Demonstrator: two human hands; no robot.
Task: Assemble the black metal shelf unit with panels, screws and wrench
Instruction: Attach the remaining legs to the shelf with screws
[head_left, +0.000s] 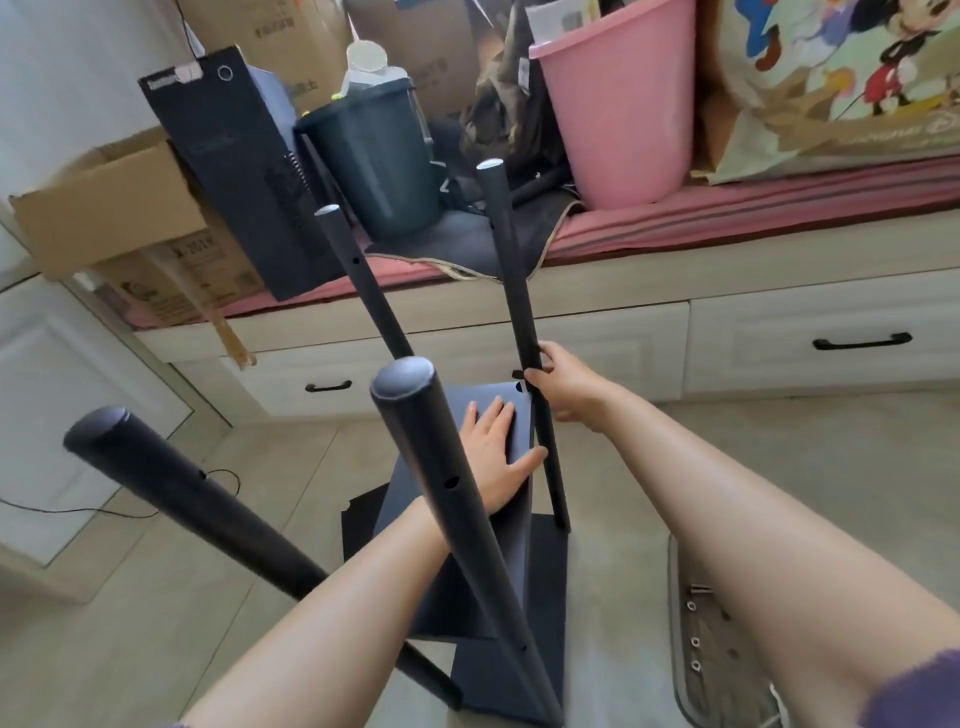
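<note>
the left hand (496, 452) is pressing flat, fingers spread, on the tilted panel (511, 540) between the four posts — the right hand (561, 387) is gripping the far right post (511, 270) beside the panel's far corner.

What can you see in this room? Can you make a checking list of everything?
Surface: pale tiled floor.
Job's things: four black poles; far-right pole; loose shelf panel tilted between them; bottom panel below.
Clutter: tray with screws on floor, right.
Hands: left hand flat on shelf panel; right hand grips far-right pole.
Cables: thin black cable on floor, left.
Surroundings: pink bucket, dark bin, cardboard box on drawer bench.
</note>
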